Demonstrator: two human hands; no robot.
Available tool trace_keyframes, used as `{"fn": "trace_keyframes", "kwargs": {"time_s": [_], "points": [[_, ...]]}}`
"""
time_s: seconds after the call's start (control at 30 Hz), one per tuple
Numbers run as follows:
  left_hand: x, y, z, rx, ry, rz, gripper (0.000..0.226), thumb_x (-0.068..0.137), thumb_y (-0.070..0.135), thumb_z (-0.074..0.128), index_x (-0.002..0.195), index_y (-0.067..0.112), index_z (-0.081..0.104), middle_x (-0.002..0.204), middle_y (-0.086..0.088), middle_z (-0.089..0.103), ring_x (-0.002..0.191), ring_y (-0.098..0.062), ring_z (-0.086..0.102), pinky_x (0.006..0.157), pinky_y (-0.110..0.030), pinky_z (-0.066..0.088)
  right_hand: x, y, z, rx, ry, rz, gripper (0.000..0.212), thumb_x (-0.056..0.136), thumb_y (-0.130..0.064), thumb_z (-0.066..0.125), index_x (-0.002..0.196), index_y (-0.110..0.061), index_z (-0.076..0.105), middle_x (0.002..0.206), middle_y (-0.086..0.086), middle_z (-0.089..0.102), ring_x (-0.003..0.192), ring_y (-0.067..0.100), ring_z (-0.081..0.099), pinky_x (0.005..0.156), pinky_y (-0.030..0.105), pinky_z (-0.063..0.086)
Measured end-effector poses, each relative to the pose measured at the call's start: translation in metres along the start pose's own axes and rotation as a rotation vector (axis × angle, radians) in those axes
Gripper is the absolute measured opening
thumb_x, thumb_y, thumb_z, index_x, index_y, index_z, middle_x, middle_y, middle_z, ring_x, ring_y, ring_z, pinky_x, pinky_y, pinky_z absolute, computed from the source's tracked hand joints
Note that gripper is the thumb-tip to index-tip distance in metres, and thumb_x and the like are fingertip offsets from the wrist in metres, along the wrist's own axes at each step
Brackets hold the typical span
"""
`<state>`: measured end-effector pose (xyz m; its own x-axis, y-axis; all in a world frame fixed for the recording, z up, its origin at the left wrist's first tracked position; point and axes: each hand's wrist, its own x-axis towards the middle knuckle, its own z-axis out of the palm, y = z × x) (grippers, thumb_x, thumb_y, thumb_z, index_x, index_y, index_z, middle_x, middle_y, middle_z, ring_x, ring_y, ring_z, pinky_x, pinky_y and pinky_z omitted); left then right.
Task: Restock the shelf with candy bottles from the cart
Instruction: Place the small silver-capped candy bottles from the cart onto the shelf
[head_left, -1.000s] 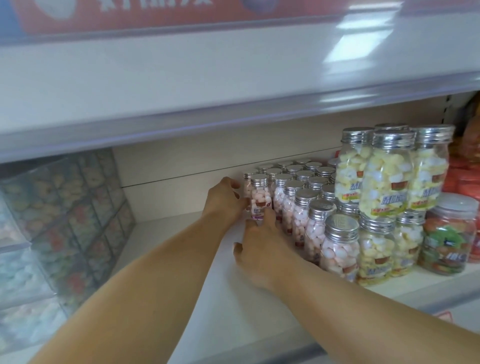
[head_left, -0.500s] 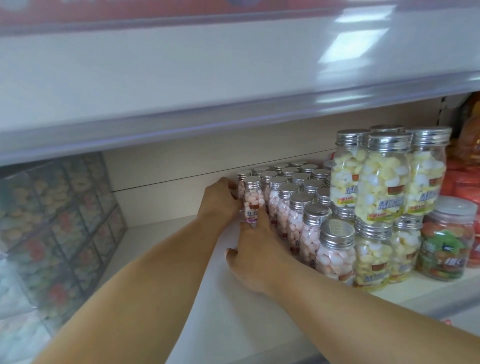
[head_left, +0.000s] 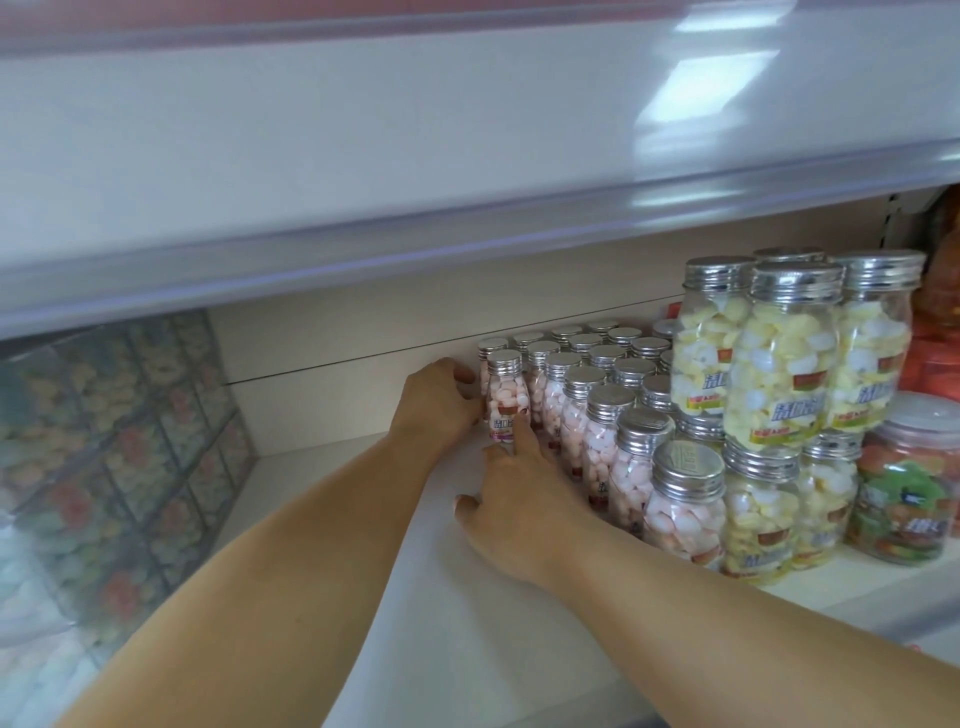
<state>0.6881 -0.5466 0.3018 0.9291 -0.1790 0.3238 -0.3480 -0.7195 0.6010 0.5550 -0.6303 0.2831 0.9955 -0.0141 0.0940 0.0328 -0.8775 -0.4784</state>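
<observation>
- The bottle (head_left: 505, 395) of pink candy stands upright on the shelf (head_left: 415, 597). Its long axis is vertical, its silver cap is on top, and its label faces the front.
- It stands far back on the shelf, at the left end of the rows of pink bottles (head_left: 597, 431), touching or just beside the nearest of them (the gap is too small to judge).
- The left hand (head_left: 436, 402) is at the bottle's left side. Its fingers curl in against the glass and its thumb is up near the cap, so it holds the bottle from that side.
- The right hand (head_left: 519, 499) lies low in front of the bottle, palm down. Its index finger (head_left: 522, 434) is stretched out straight with the tip pressing on the label; the thumb is spread to the left, and the other fingers are mostly hidden.
- The two hands are close together but do not touch.
- To the right, yellow bottles (head_left: 779, 364) are stacked two high, with a jar (head_left: 906, 483) of mixed colours beside them.
- Clear boxes (head_left: 119, 467) of sweets, blurred, sit at the far left.
</observation>
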Motion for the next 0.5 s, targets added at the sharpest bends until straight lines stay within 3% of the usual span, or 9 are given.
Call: {"fn": "trace_keyframes", "kwargs": {"time_s": [0.07,0.17,0.23,0.33,0.43,0.5], "points": [[0.0003,-0.0008,0.0000,0.000,-0.010,0.010,0.044,0.085,0.012,0.070,0.127,0.011,0.058,0.095,-0.001,0.066,0.084,-0.010,0.057,0.057,-0.005,0.038,0.0004,-0.0002,-0.0009,0.000,-0.002,0.003,0.054,0.100,-0.038,0.043,0.142,-0.005,0.037,0.163,0.013,-0.012,0.149,0.032,0.012,0.117,0.035,0.022],[0.0013,-0.0006,0.0016,0.010,-0.045,0.051,0.047,0.087,0.017,0.069,0.132,0.014,0.055,0.110,-0.004,0.068,0.099,-0.016,0.061,0.075,-0.016,0.040,0.0003,-0.0006,-0.0010,0.003,0.001,0.010,0.054,0.100,-0.038,0.045,0.143,-0.006,0.037,0.163,0.011,-0.014,0.149,0.032,0.011,0.117,0.036,0.021],[0.0036,-0.0013,0.0046,0.013,-0.070,0.089,0.042,0.088,0.020,0.067,0.129,0.015,0.059,0.113,-0.002,0.069,0.104,-0.018,0.063,0.079,-0.020,0.040,0.0005,-0.0003,-0.0013,0.010,0.004,0.016,0.055,0.099,-0.037,0.045,0.144,-0.007,0.036,0.164,0.011,-0.014,0.150,0.032,0.008,0.118,0.036,0.020],[0.0054,-0.0027,0.0056,-0.024,-0.108,0.108,0.034,0.089,0.017,0.064,0.123,0.015,0.061,0.102,-0.001,0.071,0.095,-0.018,0.068,0.077,-0.023,0.047,0.0020,-0.0002,-0.0008,0.019,0.000,0.027,0.059,0.099,-0.037,0.046,0.147,-0.007,0.033,0.164,0.013,-0.013,0.151,0.031,0.003,0.119,0.037,0.016],[0.0054,-0.0066,0.0051,-0.106,-0.170,0.100,0.031,0.089,0.011,0.064,0.119,0.015,0.057,0.080,0.005,0.068,0.071,-0.014,0.067,0.076,-0.032,0.056,0.0039,0.0006,0.0004,0.020,0.009,0.028,0.062,0.098,-0.038,0.048,0.149,-0.006,0.032,0.164,0.012,-0.008,0.151,0.031,0.005,0.120,0.038,0.018],[0.0053,-0.0082,0.0050,-0.106,-0.174,0.119,0.033,0.088,0.012,0.064,0.120,0.016,0.056,0.081,0.006,0.066,0.071,-0.015,0.065,0.080,-0.039,0.057,0.0043,0.0009,0.0008,0.028,0.009,0.029,0.063,0.097,-0.038,0.049,0.149,-0.006,0.032,0.164,0.012,-0.009,0.151,0.031,0.005,0.121,0.038,0.018]]}}
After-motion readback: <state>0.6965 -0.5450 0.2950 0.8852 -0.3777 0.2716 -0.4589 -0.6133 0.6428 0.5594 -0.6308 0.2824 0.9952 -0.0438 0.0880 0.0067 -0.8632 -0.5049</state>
